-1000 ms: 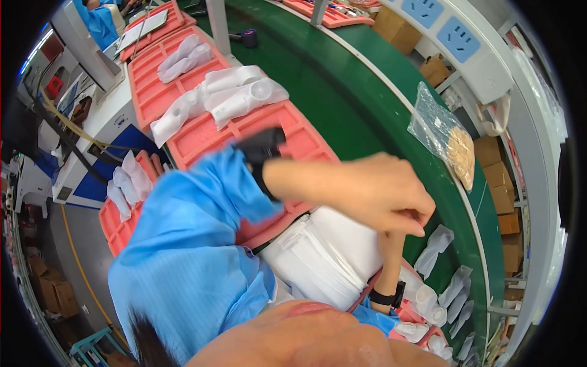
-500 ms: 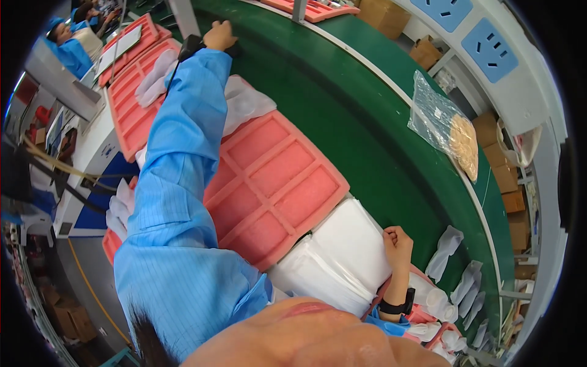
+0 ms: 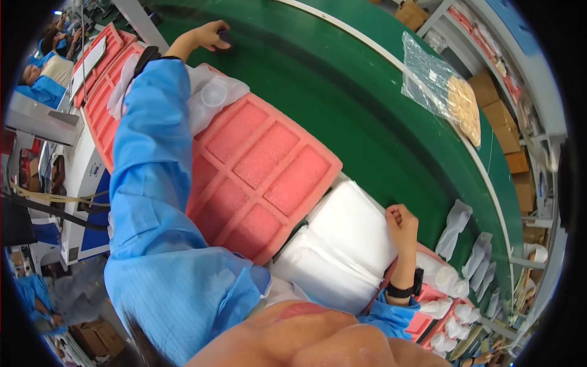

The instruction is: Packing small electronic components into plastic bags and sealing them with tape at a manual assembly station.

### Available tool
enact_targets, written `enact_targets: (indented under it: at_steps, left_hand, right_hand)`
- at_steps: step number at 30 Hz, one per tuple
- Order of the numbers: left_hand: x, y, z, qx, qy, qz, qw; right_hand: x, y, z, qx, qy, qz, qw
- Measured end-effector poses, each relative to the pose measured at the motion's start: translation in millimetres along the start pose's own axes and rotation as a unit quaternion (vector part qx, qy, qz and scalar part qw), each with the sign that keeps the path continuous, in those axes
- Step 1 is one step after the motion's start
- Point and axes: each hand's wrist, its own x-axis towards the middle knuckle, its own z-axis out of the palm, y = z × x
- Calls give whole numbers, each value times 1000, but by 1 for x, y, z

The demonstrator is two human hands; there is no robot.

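Observation:
My left hand (image 3: 208, 37) reaches out over the far left of the green belt. Its fingers close around a small dark object (image 3: 225, 38), whose kind is unclear. Beneath that forearm lie crumpled white translucent sleeves (image 3: 214, 92) on a pink foam tray (image 3: 263, 162) with rectangular pockets. My right hand (image 3: 402, 225), fingers curled in and nothing visible in them, rests at the right edge of a stack of white sheets (image 3: 358, 220). The stack sits just right of the tray.
A clear plastic bag with tan pieces (image 3: 461, 101) lies across the belt's far rail. Several wrapped white items (image 3: 454, 229) lie on the green belt (image 3: 342, 104) at right. More pink trays (image 3: 101, 122) stand at far left, near people in blue. Cardboard boxes (image 3: 501, 122) line the far side.
My left hand has shifted slightly left and turned, and the dark object now shows at its fingers. My right hand stays beside the white stack. The whole view has tilted somewhat.

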Motion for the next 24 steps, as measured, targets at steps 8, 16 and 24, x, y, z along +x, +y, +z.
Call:
enact_targets:
  at_steps: [8, 16, 24]
  left_hand:
    - [-140, 192, 88, -164, -57, 325, 930]
    - [-233, 306, 242, -79, 13, 469, 880]
    - [-241, 316, 327, -328, 62, 403, 852]
  right_hand:
    - [0, -11, -7, 14, 54, -62, 997]
    - [-23, -111, -24, -17, 259, -218, 941]
    - [-26, -76, -86, 92, 269, -205, 937]
